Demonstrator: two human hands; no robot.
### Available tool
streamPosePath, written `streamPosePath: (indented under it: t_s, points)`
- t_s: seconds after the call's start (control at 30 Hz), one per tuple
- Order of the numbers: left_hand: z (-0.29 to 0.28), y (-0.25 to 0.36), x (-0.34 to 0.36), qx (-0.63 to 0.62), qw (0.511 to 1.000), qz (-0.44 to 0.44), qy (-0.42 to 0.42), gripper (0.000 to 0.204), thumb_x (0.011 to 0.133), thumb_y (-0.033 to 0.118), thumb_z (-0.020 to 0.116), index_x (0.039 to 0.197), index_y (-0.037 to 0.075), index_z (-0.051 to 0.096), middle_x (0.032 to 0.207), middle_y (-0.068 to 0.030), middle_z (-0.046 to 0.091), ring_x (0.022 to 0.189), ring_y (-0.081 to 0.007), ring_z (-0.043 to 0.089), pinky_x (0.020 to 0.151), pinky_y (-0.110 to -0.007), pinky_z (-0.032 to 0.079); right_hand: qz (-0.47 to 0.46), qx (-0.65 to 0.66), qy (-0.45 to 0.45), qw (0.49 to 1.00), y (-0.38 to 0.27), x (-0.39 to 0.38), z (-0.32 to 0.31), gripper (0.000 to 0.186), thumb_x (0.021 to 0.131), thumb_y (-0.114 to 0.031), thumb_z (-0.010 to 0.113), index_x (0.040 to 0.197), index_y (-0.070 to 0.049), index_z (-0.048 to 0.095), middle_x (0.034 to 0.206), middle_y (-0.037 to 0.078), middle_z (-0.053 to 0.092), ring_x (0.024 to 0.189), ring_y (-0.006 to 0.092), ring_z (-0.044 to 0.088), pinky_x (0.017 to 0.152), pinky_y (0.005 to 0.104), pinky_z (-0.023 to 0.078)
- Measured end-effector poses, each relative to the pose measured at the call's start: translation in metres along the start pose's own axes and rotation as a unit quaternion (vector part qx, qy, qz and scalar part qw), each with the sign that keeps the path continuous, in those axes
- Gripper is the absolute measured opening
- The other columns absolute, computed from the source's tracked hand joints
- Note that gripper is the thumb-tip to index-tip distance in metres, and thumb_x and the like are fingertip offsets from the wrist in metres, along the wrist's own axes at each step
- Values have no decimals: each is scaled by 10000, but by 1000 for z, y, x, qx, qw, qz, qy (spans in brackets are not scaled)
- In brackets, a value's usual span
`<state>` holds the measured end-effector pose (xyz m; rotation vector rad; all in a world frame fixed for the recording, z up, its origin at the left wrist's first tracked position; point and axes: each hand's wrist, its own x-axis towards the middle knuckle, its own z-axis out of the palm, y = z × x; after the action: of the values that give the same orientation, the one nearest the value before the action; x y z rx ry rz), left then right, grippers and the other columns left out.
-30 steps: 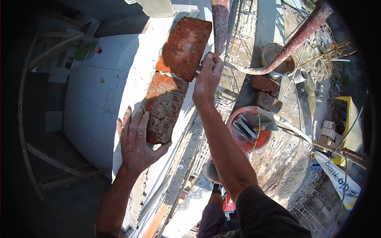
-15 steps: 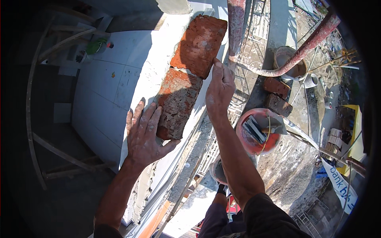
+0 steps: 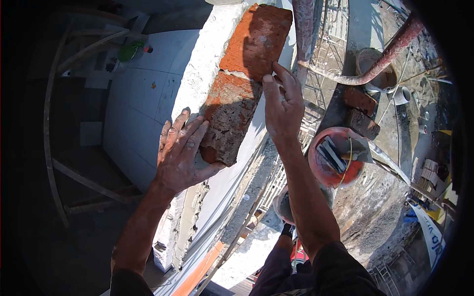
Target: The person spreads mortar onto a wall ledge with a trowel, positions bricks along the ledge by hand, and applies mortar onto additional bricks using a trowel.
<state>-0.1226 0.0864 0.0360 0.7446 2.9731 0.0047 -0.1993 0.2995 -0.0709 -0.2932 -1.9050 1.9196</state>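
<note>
Two reddish-orange bricks lie end to end on top of a white wall: a far brick and a mortar-smeared near brick. My left hand rests at the near brick's lower left corner, fingers stretched along its left side and thumb by its near end. My right hand is at the right edge around the joint between the bricks. Its thumb and fingers are apart, with fingertips near the far brick. Wet mortar runs along the wall top closer to me.
Right of the wall stand a red bucket with tools, a mortar bucket and two loose bricks. A mortar-stained pole rises beside the far brick. At left, the wall drops to a tiled floor.
The view has shifted, so the bricks and wall sit higher and farther right. My left hand stays at the near brick's corner; my right fingers have bent and spread at the brick edge.
</note>
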Motion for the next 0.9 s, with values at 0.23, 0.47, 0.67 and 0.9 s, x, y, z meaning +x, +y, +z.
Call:
streamPosePath:
  t_s: [0.23, 0.47, 0.67, 0.9]
  points:
    - [-2, 5, 3, 1, 1000, -8, -1, 979, 628, 565, 846, 1416, 123, 470, 1458, -78, 463, 1414, -303, 358, 1149, -575, 247, -17, 3, -24, 1000, 7, -1, -6, 493, 919, -313, 655, 1282, 12, 579, 1263, 182, 577, 1135, 311, 570, 961, 405, 459]
    - [-10, 4, 1, 21, 1000, -2, -8, 974, 651, 564, 830, 1433, 122, 453, 1463, -76, 468, 1427, -298, 338, 1153, -552, 233, 120, 41, -5, 992, -26, -70, -19, 554, 894, -278, 702, 1355, -30, 523, 1097, 143, 574, 927, 217, 573, 822, 341, 490]
    - [-14, 8, 6, 36, 998, -13, -49, 958, 668, 522, 826, 1439, 102, 443, 1474, -85, 461, 1424, -307, 343, 1153, -547, 234, 139, 4, -119, 983, -34, -97, -12, 608, 863, -250, 737, 1390, -38, 519, 1025, 149, 549, 849, 209, 584, 753, 315, 512]
    - [-15, 11, 8, 37, 998, -16, -52, 953, 668, 506, 828, 1433, 82, 451, 1469, -93, 463, 1424, -309, 340, 1153, -535, 241, 91, 20, -107, 990, -29, -95, -9, 603, 866, -241, 726, 1393, -33, 521, 1029, 165, 545, 861, 223, 585, 760, 352, 520]
